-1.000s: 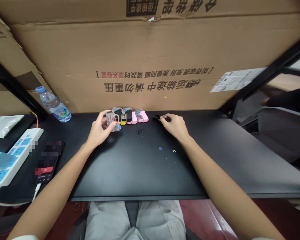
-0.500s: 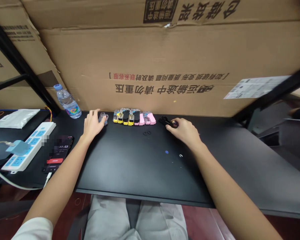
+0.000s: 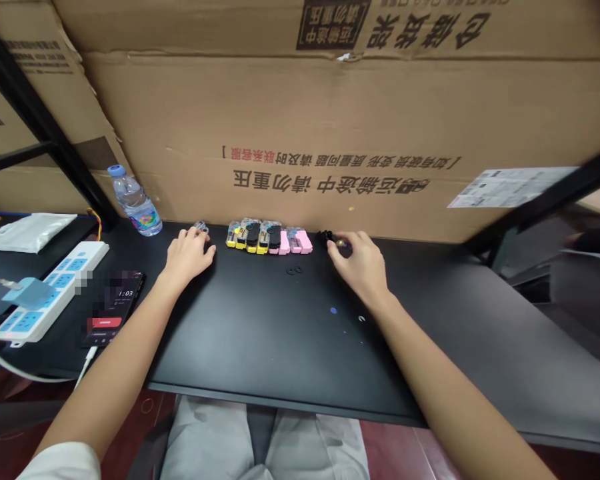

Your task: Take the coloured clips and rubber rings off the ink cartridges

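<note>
My left hand (image 3: 189, 257) rests at the back left of the black table, fingers spread and slightly bent. Just beyond its fingertips is a clear plastic piece (image 3: 201, 227), partly hidden by the fingers. On the right, my right hand (image 3: 363, 263) curls its thumb and forefinger around a small dark part with a gold spot (image 3: 343, 245); its kind is unclear. Touching or close to that hand lies a cluster of small black parts (image 3: 325, 237). Between the hands stands a row of clear-topped blocks with yellow (image 3: 251, 235) and pink (image 3: 299, 241) bodies.
Two black rings (image 3: 294, 271), a blue disc (image 3: 333, 311) and a white C-shaped bit (image 3: 361, 319) lie on the table (image 3: 260, 333). Cardboard (image 3: 290, 113) walls the back. At left are a water bottle (image 3: 137, 203), phone (image 3: 113, 310), power strip (image 3: 55, 290) and white packet (image 3: 30, 232).
My left hand has drawn back from beside the clear plastic piece, now in front of it. My right hand has shifted slightly left, with fingers more curled. The view has tilted a little.
</note>
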A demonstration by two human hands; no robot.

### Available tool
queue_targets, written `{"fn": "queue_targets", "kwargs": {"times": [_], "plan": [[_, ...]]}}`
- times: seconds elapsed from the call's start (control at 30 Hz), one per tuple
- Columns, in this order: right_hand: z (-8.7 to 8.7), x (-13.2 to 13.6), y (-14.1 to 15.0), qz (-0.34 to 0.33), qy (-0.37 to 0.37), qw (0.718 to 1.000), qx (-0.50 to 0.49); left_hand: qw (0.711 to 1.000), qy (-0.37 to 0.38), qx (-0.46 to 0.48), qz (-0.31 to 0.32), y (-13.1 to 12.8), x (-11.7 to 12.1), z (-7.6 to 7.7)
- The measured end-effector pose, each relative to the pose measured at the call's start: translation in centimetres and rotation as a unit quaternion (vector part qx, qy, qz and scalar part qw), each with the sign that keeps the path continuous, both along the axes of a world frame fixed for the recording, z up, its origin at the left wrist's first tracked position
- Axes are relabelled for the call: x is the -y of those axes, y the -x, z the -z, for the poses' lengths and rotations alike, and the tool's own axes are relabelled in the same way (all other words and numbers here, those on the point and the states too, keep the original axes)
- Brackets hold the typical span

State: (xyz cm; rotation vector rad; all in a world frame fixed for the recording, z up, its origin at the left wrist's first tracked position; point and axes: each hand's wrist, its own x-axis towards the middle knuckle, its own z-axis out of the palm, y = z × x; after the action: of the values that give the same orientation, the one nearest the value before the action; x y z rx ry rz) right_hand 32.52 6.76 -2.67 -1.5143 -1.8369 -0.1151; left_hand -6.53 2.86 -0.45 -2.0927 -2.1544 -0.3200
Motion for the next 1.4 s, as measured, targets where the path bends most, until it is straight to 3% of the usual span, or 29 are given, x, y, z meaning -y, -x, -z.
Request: {"fn": "queue_targets", "kwargs": {"times": [0.17, 0.27, 0.37, 0.5, 0.57, 0.77, 1.03, 1.13, 1.27, 1.4], "plan": [[0.4, 1.5, 4.0, -0.171, -0.061, 0.980, 0.082, 0.997, 0.009, -0.018, -0.069, 1.4, -0.2, 0.1], [0.3, 2.5, 6.6, -0.228, -0.053, 0.962, 0.140, 0.996, 0.009, -0.011, -0.084, 1.8, -0.3, 0.2], [0.1, 3.3, 8.3, -0.221, -0.011, 0.956, 0.193, 0.998, -0.013, -0.009, -0.054, 1.1, 0.0, 0.0], [0.1, 3.5, 9.0, -0.193, 0.037, 0.949, 0.245, 0.997, -0.056, 0.008, 0.044, -1.1, 0.4, -0.3], [0.3, 3.3, 9.0, -0.191, 0.040, 0.944, 0.265, 0.994, -0.062, 0.023, 0.085, -2.2, 0.6, -0.4], [0.5, 3.2, 8.8, -0.183, 0.014, 0.939, 0.290, 0.990, -0.017, 0.066, 0.123, -3.7, 0.8, 0.7], [-0.7, 3.6, 7.5, -0.185, -0.059, 0.946, 0.260, 0.980, -0.009, 0.107, 0.167, -4.3, 0.7, 2.4], [-1.6, 4.5, 6.7, -0.203, -0.091, 0.949, 0.224, 0.970, -0.080, 0.142, 0.181, -4.6, 1.0, 1.5], [-2.7, 6.4, 6.7, -0.284, -0.112, 0.940, 0.154, 0.924, -0.177, 0.165, 0.296, -5.5, 2.0, -0.2], [-3.0, 7.3, 7.2, -0.368, -0.089, 0.922, 0.077, 0.886, -0.228, 0.166, 0.367, -6.1, 2.4, -0.6]]}}
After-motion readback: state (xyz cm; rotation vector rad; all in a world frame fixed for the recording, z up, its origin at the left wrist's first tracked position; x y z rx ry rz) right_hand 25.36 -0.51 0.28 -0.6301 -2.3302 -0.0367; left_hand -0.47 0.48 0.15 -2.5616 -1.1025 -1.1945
